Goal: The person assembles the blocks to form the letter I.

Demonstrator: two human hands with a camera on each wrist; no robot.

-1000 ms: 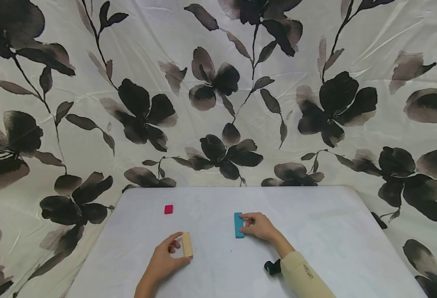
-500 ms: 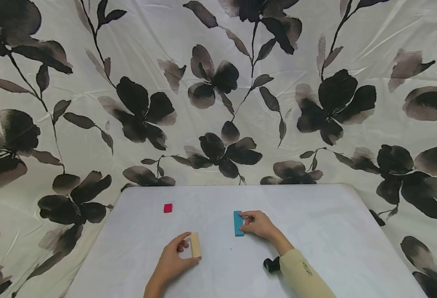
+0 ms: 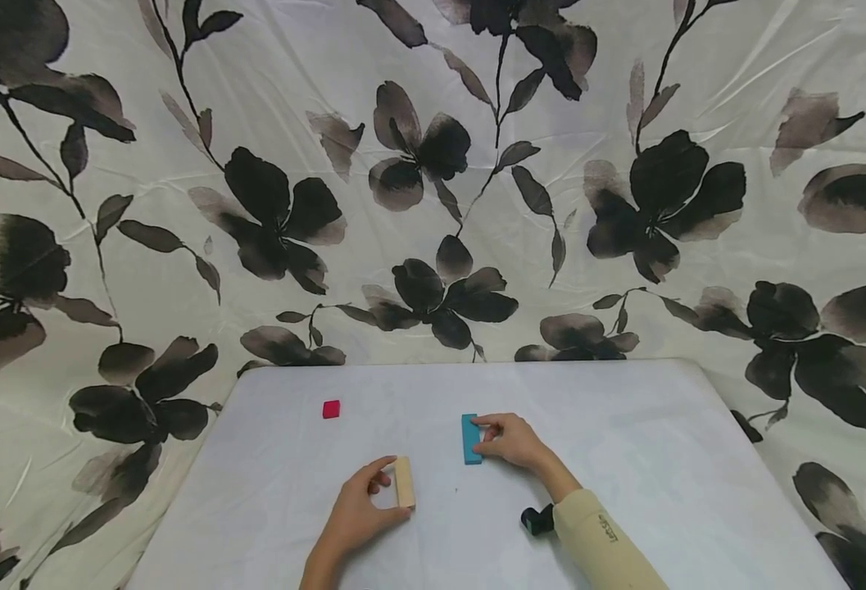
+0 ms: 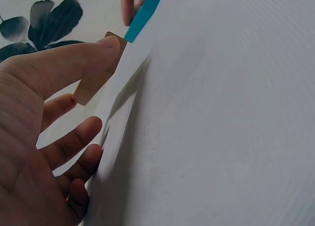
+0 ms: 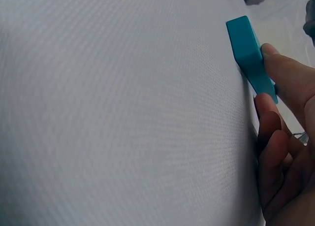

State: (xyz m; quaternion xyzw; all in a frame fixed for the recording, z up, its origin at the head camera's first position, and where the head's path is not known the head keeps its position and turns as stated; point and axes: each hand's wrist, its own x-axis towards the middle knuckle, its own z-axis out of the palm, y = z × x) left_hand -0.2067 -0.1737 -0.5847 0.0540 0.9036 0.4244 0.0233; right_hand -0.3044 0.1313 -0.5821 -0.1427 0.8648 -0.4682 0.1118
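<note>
My left hand (image 3: 362,508) pinches a plain wooden block (image 3: 405,483) end to end between thumb and index finger, left of centre on the table. In the left wrist view the thumb lies over one end of the wooden block (image 4: 96,80), and the other fingers are loosely bent below. Farther back and to the right, my right hand (image 3: 514,442) holds a blue rectangular block (image 3: 471,439) by its right side. The right wrist view shows thumb and index finger on the blue block (image 5: 248,51), close over the white surface. A small red cube (image 3: 331,409) lies apart at the back left.
A white cloth covers the table (image 3: 587,410), whose far edge meets a floral curtain (image 3: 433,164). A black device (image 3: 537,520) shows at the right wrist, beside the beige sleeve (image 3: 605,537).
The left hand has moved right with the wooden block, nearer the blue block. My right hand keeps its hold on the blue block in place. The head view has shifted slightly.
</note>
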